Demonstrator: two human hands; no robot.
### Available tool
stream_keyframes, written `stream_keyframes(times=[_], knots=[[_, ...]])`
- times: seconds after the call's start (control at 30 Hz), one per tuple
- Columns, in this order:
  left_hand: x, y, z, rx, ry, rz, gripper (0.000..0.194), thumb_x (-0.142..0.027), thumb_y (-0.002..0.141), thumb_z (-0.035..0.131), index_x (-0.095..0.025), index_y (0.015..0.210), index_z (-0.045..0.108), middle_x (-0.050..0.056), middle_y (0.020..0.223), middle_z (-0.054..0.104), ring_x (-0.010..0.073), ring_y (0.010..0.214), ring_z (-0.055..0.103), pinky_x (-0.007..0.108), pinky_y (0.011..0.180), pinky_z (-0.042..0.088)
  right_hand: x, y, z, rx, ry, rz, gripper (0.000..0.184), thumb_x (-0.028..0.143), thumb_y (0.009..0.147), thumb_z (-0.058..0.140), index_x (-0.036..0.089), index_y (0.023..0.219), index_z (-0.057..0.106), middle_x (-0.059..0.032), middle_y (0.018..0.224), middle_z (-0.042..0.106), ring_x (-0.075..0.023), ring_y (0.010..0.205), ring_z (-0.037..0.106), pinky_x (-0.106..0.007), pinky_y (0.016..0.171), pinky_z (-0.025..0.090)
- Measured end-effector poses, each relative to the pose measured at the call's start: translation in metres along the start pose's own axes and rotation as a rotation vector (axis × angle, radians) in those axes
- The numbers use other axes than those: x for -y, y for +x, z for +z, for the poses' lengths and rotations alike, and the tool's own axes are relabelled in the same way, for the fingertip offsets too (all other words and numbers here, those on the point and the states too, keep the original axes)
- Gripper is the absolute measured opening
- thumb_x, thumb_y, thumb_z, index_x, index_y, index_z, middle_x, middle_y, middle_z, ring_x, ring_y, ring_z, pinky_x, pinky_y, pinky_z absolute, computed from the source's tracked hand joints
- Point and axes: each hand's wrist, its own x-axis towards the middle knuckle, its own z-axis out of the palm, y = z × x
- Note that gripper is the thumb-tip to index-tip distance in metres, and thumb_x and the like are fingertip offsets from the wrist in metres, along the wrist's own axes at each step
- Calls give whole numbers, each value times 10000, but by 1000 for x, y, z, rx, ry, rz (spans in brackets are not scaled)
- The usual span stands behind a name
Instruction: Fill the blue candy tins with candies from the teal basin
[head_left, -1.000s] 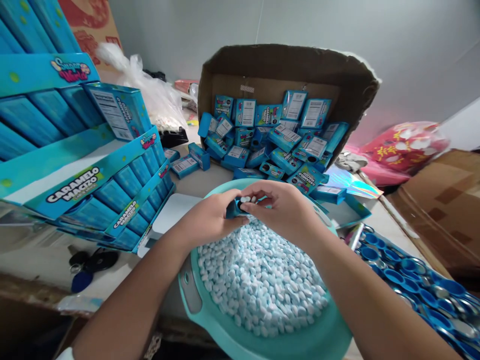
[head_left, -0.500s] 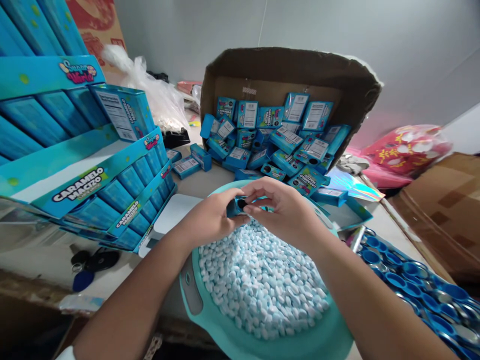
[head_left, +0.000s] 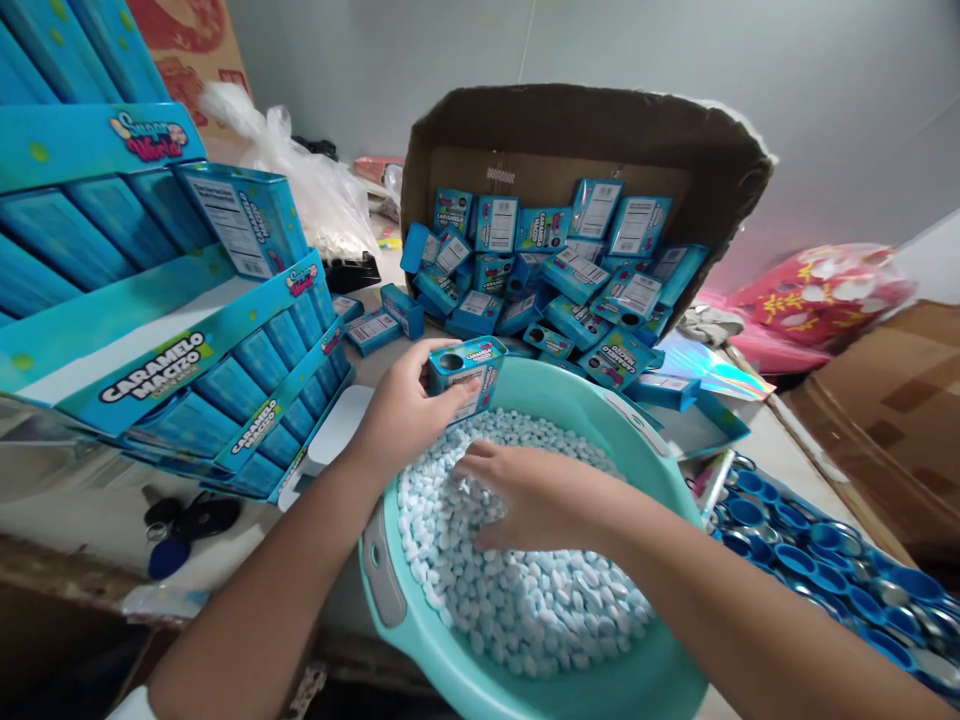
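My left hand (head_left: 409, 405) is closed around a small blue candy box (head_left: 469, 370), held above the far left rim of a turquoise tub (head_left: 431, 660). The box has a dark round hole in its top and a printed label on its side. Pale blue and white candies (head_left: 525, 600) fill the bottom of the tub. Into them reaches my right hand (head_left: 536, 490), its thumb and curled fingers apart with candies between; the fingertips are partly buried and blurred.
A cardboard box (head_left: 637, 125) full of blue candy boxes lies open behind the tub. At the left stands a blue tiered display (head_left: 150, 375) packed with boxes. Several blue-rimmed round lids (head_left: 806, 560) lie at the right. A clear plastic bag (head_left: 300, 180) sits at the back.
My right hand has left the candy box and dropped down into the candies. My left hand has moved slightly left and tipped the box, so its top hole shows.
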Motion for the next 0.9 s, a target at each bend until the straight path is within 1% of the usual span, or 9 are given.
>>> stream_keyframes(times=[0.1, 0.2, 0.3, 0.4, 0.5, 0.57, 0.7, 0.8, 0.9], knots=[[0, -1, 1, 30, 24, 8, 439, -349, 827, 746, -219, 1230, 627, 75, 1198, 712, 265, 1124, 675, 400, 985, 540, -2, 8, 5, 63, -59, 51, 598, 379, 700, 855, 184, 1226, 648, -100, 1181, 644, -265, 964, 649, -305, 690, 450], [-2, -2, 1, 36, 56, 14, 422, -346, 826, 746, -229, 1217, 636, 61, 1194, 709, 256, 1116, 672, 383, 963, 547, 2, 12, 3, 77, -118, 61, 424, 350, 705, 839, 180, 1066, 697, -75, 1057, 679, -240, 867, 641, -291, 619, 391], [-4, -3, 0, 40, 77, 26, 420, -351, 832, 738, -227, 1220, 638, 62, 1196, 710, 253, 1111, 674, 372, 959, 546, 7, 12, 2, 92, -149, 44, 184, 215, 744, 745, 189, 924, 716, -55, 913, 702, -207, 779, 616, -285, 597, 348], [-4, -4, 0, 56, 125, 37, 428, -356, 826, 735, -232, 1224, 638, 61, 1173, 721, 256, 1090, 682, 373, 951, 548, 9, 8, -1, 81, -107, 39, 117, 127, 752, 679, 194, 839, 720, -29, 797, 697, -165, 694, 576, -271, 593, 336], [-2, -5, 1, 93, 178, 27, 424, -357, 820, 729, -254, 1222, 641, 53, 1177, 721, 267, 1092, 681, 380, 943, 551, 8, 1, -12, 38, 41, 1, 24, 166, 788, 714, 187, 776, 717, 3, 717, 673, -128, 629, 540, -258, 577, 337], [-1, -5, 0, 129, 209, 8, 429, -360, 818, 722, -268, 1229, 638, 50, 1171, 723, 273, 1079, 685, 378, 914, 557, 6, -6, -23, -74, 191, -39, 22, 181, 816, 717, 196, 819, 732, 17, 745, 688, -121, 651, 568, -245, 593, 379], [-4, -6, -4, 232, 305, 11, 462, -369, 805, 714, -284, 1252, 632, 44, 1128, 739, 263, 956, 700, 323, 738, 545, 3, -12, -36, -435, 412, -30, 66, 222, 853, 709, 209, 896, 758, 4, 792, 716, -137, 692, 634, -247, 626, 474], [-9, -7, -7, 316, 391, 1, 481, -426, 828, 684, -284, 1284, 624, 44, 1075, 746, 243, 803, 682, 297, 597, 470, 0, -9, -35, -673, 486, -16, 107, 250, 844, 731, 194, 929, 767, -20, 833, 737, -157, 719, 669, -261, 638, 513], [-12, -9, -8, 372, 416, 0, 475, -474, 861, 653, -308, 1304, 612, 33, 1059, 746, 262, 827, 685, 308, 595, 458, -3, -4, -30, -799, 537, 18, 158, 273, 828, 754, 193, 964, 773, -24, 812, 739, -172, 720, 686, -267, 621, 529]])
